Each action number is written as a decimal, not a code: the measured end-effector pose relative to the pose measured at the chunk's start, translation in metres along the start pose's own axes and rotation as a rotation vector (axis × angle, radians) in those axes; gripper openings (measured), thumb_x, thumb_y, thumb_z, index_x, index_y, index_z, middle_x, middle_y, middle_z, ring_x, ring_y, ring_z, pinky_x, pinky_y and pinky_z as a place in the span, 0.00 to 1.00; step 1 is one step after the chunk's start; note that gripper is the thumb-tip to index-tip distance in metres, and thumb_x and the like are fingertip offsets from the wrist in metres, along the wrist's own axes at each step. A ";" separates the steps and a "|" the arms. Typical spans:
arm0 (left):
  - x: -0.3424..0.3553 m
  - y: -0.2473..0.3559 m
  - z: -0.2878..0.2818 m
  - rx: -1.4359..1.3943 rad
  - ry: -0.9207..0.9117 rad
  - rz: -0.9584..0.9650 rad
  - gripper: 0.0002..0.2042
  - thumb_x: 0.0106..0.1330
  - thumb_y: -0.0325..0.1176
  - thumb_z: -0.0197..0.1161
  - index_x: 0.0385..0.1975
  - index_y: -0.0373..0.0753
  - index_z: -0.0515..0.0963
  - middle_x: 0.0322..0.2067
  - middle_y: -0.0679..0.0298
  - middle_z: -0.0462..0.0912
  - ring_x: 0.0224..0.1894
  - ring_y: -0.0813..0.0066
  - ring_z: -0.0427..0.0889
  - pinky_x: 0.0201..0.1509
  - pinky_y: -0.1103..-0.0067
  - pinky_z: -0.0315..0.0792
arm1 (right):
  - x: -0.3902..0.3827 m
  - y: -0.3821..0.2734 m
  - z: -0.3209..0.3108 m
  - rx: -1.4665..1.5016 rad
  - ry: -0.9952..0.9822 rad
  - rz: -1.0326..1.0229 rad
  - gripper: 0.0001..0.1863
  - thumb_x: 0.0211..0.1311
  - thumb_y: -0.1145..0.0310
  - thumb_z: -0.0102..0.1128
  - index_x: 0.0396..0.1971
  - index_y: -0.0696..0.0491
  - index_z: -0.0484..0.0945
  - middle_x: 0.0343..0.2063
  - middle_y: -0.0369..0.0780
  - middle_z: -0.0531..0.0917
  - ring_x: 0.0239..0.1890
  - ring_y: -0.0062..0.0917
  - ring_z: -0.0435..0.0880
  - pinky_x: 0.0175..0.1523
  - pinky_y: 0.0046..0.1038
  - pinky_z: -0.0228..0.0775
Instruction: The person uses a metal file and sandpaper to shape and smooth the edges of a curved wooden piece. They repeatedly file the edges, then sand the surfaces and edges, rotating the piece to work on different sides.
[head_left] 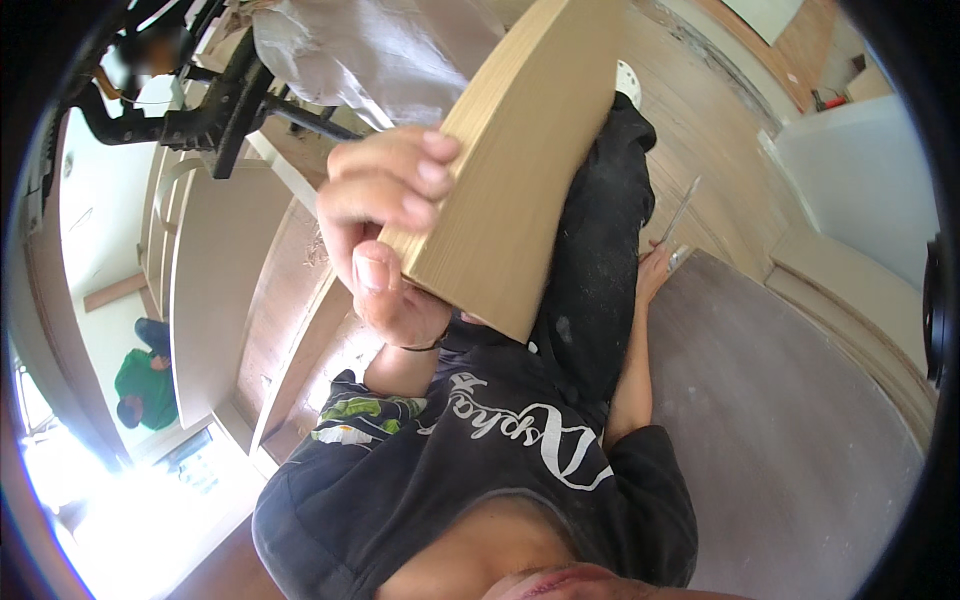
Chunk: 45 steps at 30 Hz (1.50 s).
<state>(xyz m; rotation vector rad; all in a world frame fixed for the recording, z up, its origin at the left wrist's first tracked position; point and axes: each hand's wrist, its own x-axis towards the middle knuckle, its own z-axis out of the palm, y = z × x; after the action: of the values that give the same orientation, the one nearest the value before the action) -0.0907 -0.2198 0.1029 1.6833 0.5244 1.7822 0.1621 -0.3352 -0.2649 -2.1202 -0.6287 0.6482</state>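
My left hand (385, 235) is closed on the near end of a pale wooden board (510, 190). Its fingers lie over the board's edge and the thumb presses at the near corner. The board is raised in front of my body and runs up past the top of the view, hiding part of my legs. Lower and to the right, my right hand (655, 272) is beside the edge of a large grey-brown panel (770, 420). A long thin tool (682, 210), its kind too small to tell, sticks out from the right hand's fingers.
A black metal machine frame (235, 120) stands at the upper left, near a crumpled whitish sheet (370, 50). Curved wooden panels (220, 290) stand on the left. Beyond them is a person in green (148, 390). A pale box-like piece (860, 170) is at the right.
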 end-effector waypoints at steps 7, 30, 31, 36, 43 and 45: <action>-0.008 0.002 0.028 -0.035 0.114 -0.019 0.23 0.75 0.55 0.50 0.45 0.36 0.67 0.45 0.46 0.73 0.53 0.51 0.78 0.60 0.58 0.69 | -0.072 -0.246 -0.121 0.588 -0.091 -0.358 0.18 0.82 0.59 0.39 0.49 0.57 0.73 0.18 0.33 0.69 0.17 0.14 0.66 0.24 0.18 0.61; 0.026 -0.023 0.044 -0.471 -0.248 -0.401 0.42 0.77 0.63 0.28 0.36 0.27 0.80 0.35 0.59 0.78 0.37 0.73 0.69 0.47 0.78 0.62 | -0.177 -0.352 -0.164 0.155 -0.467 -0.669 0.16 0.80 0.61 0.46 0.43 0.60 0.77 0.15 0.30 0.62 0.19 0.12 0.58 0.25 0.22 0.50; 0.025 -0.023 0.047 -0.425 -0.244 -0.336 0.43 0.77 0.63 0.27 0.32 0.26 0.81 0.33 0.59 0.77 0.35 0.73 0.67 0.45 0.77 0.61 | -0.181 -0.351 -0.167 0.148 -0.476 -0.659 0.16 0.80 0.62 0.45 0.43 0.60 0.77 0.15 0.30 0.61 0.19 0.12 0.58 0.25 0.21 0.50; 0.017 -0.008 0.050 -0.455 -0.228 -0.286 0.49 0.66 0.75 0.31 0.38 0.25 0.79 0.42 0.54 0.75 0.45 0.69 0.71 0.53 0.76 0.62 | -0.193 -0.348 -0.173 0.172 -0.450 -0.671 0.14 0.80 0.64 0.45 0.43 0.59 0.77 0.16 0.30 0.62 0.19 0.12 0.58 0.25 0.21 0.51; 0.015 -0.007 0.038 -0.501 -0.334 -0.315 0.51 0.44 0.73 0.57 0.54 0.25 0.74 0.55 0.53 0.71 0.57 0.64 0.71 0.63 0.75 0.60 | -0.197 -0.348 -0.169 0.150 -0.456 -0.642 0.14 0.80 0.64 0.45 0.44 0.60 0.77 0.16 0.30 0.64 0.20 0.11 0.60 0.25 0.21 0.53; 0.014 -0.009 0.038 -0.439 -0.353 -0.274 0.51 0.42 0.71 0.57 0.54 0.25 0.74 0.58 0.51 0.69 0.61 0.62 0.68 0.65 0.74 0.59 | -0.201 -0.346 -0.170 0.204 -0.462 -0.727 0.14 0.80 0.64 0.45 0.45 0.59 0.77 0.16 0.30 0.64 0.19 0.11 0.60 0.25 0.21 0.53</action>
<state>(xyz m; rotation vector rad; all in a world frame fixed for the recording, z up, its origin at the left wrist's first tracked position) -0.0515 -0.2088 0.1118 1.4845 0.1771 1.2552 0.0478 -0.3674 0.1535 -1.3983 -1.4279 0.7342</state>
